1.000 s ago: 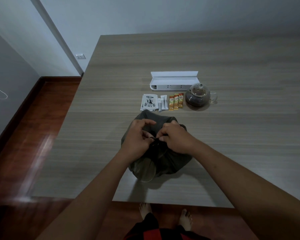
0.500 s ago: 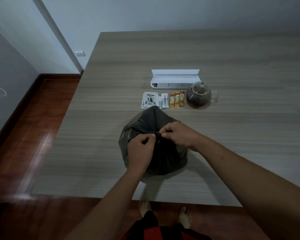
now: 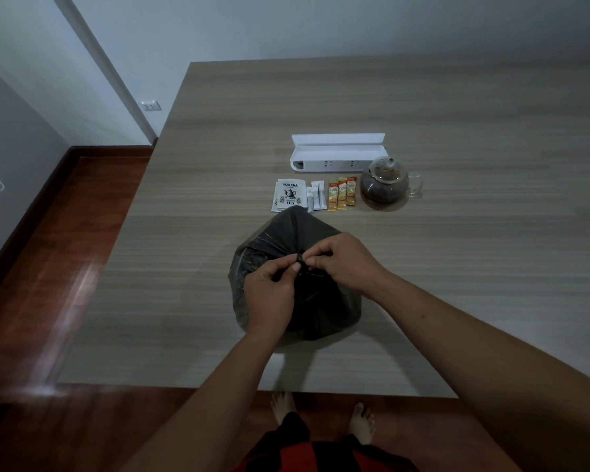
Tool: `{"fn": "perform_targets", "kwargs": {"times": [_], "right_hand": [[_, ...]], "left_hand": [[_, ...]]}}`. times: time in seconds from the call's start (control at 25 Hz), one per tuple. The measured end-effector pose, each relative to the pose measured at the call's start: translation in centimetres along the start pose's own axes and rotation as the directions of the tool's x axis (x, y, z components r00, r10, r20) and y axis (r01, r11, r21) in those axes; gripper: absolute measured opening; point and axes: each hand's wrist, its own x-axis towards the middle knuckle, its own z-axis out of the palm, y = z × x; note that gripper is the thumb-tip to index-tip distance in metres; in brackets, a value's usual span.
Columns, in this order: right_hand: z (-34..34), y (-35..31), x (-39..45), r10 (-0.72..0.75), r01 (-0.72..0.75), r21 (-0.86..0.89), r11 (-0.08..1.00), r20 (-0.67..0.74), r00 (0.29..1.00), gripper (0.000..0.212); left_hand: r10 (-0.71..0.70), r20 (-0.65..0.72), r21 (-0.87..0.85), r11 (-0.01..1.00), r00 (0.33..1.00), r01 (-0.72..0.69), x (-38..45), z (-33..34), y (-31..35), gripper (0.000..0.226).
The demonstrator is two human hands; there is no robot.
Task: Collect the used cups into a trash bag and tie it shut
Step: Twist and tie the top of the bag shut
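A full dark trash bag (image 3: pixel 324 311) stands on the wooden table (image 3: pixel 457 267) near its front edge. Its top is gathered into a small twisted knot (image 3: pixel 299 258). My left hand (image 3: pixel 269 294) pinches the gathered plastic just left of the knot, fingers curled. My right hand (image 3: pixel 344 262) pinches the plastic on the knot's right side. No cups show; whatever fills the bag is hidden by the dark plastic.
Behind the bag lie a white tea packet (image 3: pixel 286 195), white sachets (image 3: pixel 315 199) and orange sachets (image 3: pixel 342 194). A glass teapot (image 3: pixel 384 183) with dark tea stands to their right, a long white box (image 3: pixel 338 155) behind. The table's left edge drops to wooden floor (image 3: pixel 48 284).
The bag's top went from a loose gather to a tight knot, and the bag now stands rounder and upright. Both hands stayed at the knot, pulling slightly apart.
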Motion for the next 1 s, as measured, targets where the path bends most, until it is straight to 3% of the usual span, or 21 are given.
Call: {"fn": "perform_targets", "kwargs": {"times": [0.16, 0.32, 0.52, 0.8, 0.92, 1.0], "right_hand": [[0.2, 0.2, -0.4, -0.009, 0.005, -0.056, 0.998, -0.079, 0.997, 0.017], [0.2, 0.2, -0.3, -0.049, 0.037, -0.082, 0.996, -0.154, 0.987, 0.03], [0.0, 0.2, 0.1, -0.08, 0.054, -0.132, 0.99, -0.204, 0.976, 0.03], [-0.2, 0.6, 0.9, -0.069, 0.045, -0.11, 0.993, -0.23, 0.971, 0.027], [-0.5, 1.0, 0.9, -0.073, 0.053, -0.096, 0.994, -0.216, 0.974, 0.026], [-1.0, 1.5, 0.9, -0.085, 0.072, -0.081, 0.994, -0.176, 0.981, 0.023]], "left_hand": [[0.002, 0.043, -0.031, 1.0, 0.999, 0.0, 0.7, -0.7, -0.2, 0.03], [0.025, 0.045, 0.055, 0.998, 0.999, -0.027, 1.1, -1.2, -0.6, 0.03], [0.025, 0.02, 0.146, 0.989, 0.999, -0.028, 1.2, -1.1, -0.4, 0.029], [0.039, 0.005, 0.146, 0.988, 0.999, -0.04, 1.6, -0.9, -0.7, 0.031], [0.024, 0.103, 0.171, 0.984, 0.994, -0.042, 2.2, -1.3, -0.7, 0.025], [0.105, 0.241, 0.3, 0.937, 0.965, -0.176, 3.6, -2.1, -0.4, 0.014]]}}
